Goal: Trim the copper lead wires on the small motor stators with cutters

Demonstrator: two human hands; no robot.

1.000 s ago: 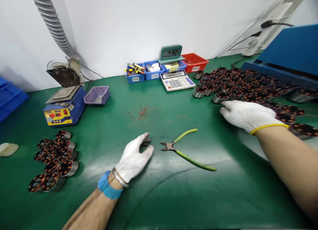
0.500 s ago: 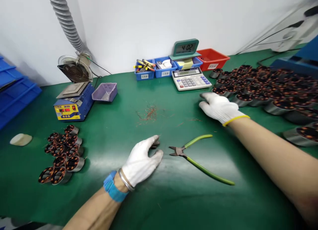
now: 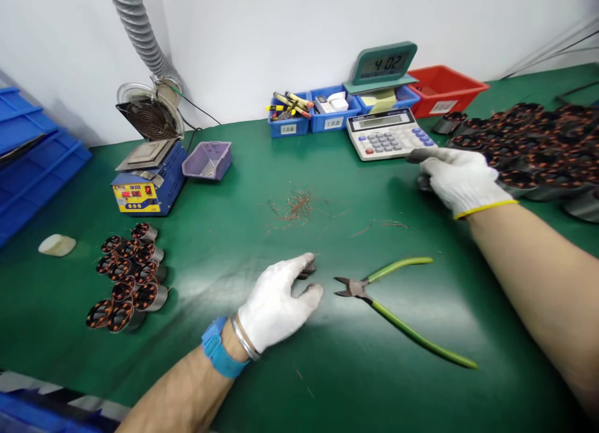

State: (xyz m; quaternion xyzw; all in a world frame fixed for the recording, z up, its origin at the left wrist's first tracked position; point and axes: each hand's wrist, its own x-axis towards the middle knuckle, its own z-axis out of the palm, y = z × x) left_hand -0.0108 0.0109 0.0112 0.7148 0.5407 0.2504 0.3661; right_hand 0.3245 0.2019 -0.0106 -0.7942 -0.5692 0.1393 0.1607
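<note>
My left hand (image 3: pixel 279 305), in a white glove with dark fingertips, rests over the green table with thumb and fingers apart. Nothing shows in it. Just right of its fingertips lie green-handled diagonal cutters (image 3: pixel 358 287), jaws spread and pointing at that hand. My right hand (image 3: pixel 461 178), gloved too, reaches forward beside the calculator (image 3: pixel 388 135) at the near-left edge of a large group of wire-wound motor stators (image 3: pixel 517 180). Its fingers stretch out to the left, a little apart; I see nothing held. The palm side is hidden. Copper wire clippings (image 3: pixel 298 206) lie in a small heap beyond my left hand.
At left stand a smaller stator group (image 3: pixel 122 317), a white lump (image 3: pixel 57 245), a blue-yellow heating unit (image 3: pixel 148 186) and a purple tray (image 3: pixel 207 161). Along the wall are blue tool boxes (image 3: pixel 289 128), a digital clock (image 3: pixel 384 63) and a red bin (image 3: pixel 444 91).
The view has shifted, so most things sit farther right or left-to-right displaced. My right hand has moved slightly forward toward the stators. My left hand has stayed nearly still beside the cutters.
</note>
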